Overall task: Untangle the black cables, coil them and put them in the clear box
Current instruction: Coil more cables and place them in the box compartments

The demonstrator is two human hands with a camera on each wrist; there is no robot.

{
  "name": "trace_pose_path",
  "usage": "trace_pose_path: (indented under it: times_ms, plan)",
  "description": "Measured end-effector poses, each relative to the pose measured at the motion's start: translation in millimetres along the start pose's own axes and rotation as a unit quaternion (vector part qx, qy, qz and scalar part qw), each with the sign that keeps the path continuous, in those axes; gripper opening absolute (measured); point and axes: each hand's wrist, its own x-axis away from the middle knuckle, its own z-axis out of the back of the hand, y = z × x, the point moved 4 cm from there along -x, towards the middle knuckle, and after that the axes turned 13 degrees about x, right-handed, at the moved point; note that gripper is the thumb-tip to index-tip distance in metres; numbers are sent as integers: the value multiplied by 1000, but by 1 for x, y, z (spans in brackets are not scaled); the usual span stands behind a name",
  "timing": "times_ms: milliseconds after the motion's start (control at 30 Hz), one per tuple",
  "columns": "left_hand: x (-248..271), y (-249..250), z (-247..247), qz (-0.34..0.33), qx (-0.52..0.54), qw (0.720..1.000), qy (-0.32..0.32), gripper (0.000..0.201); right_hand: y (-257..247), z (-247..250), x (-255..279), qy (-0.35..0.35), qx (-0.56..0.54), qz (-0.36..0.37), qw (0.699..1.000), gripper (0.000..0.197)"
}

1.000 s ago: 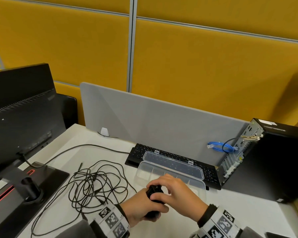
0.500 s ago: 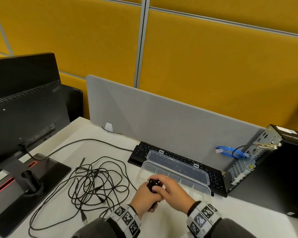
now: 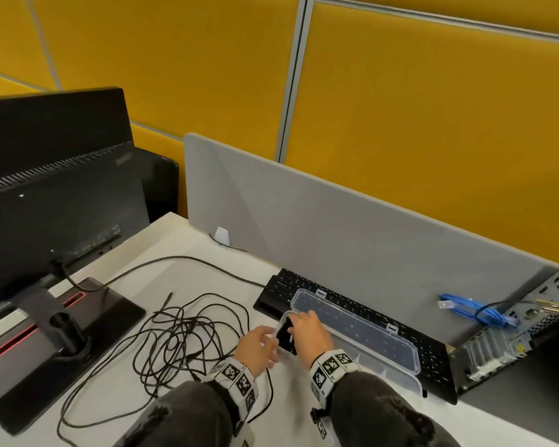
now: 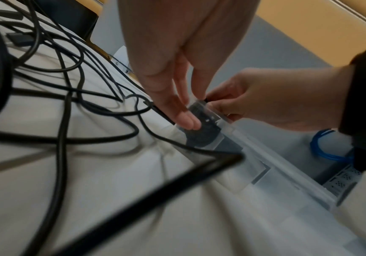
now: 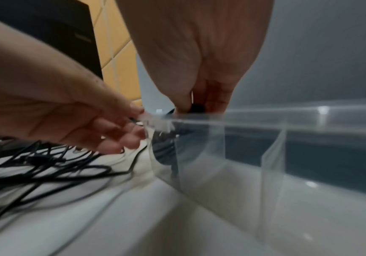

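Note:
A coiled black cable (image 3: 284,333) sits in the left end compartment of the clear box (image 3: 381,371), whose lid stands open. My right hand (image 3: 307,330) reaches down over the box rim and pinches the top of the coiled cable (image 5: 197,107). My left hand (image 3: 262,343) is beside the box's left end, its straight fingers (image 4: 188,121) touching the end wall outside. Through that wall the coiled cable (image 4: 206,133) shows dark. A tangle of black cables (image 3: 181,337) lies loose on the white desk to the left of both hands.
A monitor (image 3: 46,204) on a black stand base (image 3: 88,321) fills the left. A black keyboard (image 3: 433,346) lies right behind the box against the grey divider (image 3: 336,237). A computer case (image 3: 530,333) and a blue cable (image 3: 465,308) are at the right.
Both hands carried the coiled cable from the desk in front of the box into its left end. The left hand let go of the coil and now touches the box wall.

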Motion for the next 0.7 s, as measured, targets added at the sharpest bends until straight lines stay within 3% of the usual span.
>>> trace_pose_path:
  times_ms: [167, 233, 333, 400, 467, 567, 633, 700]
  plan:
    - [-2, -10, 0, 20, 90, 996, 5, 21, 0, -3, 6, 6, -29, -46, 998, 35]
    - [-2, -12, 0, 30, 110, 994, 7, 15, -2, -2, 8, 14, -36, -35, 999, 28]
    - [-2, -13, -1, 38, 131, 991, -1, 11, 1, -3, 7, 31, -131, -91, 987, 7]
    - [-1, -13, 0, 35, 133, 990, 4, 9, 1, -9, 5, 41, -141, -95, 985, 6]
    - [0, -13, -1, 33, 143, 989, 7, 8, 1, -9, 4, 63, -63, -59, 994, 15]
    - [3, -13, 0, 37, 152, 988, 8, 10, -10, -5, 8, 17, 161, 35, 986, 30]
    - [6, -11, 1, 47, 146, 988, 3, 12, -5, -7, 8, -10, 176, 47, 983, 36]
    - [10, -6, 3, 62, 146, 987, -7, 14, -3, 8, 13, 17, 88, 17, 996, 37]
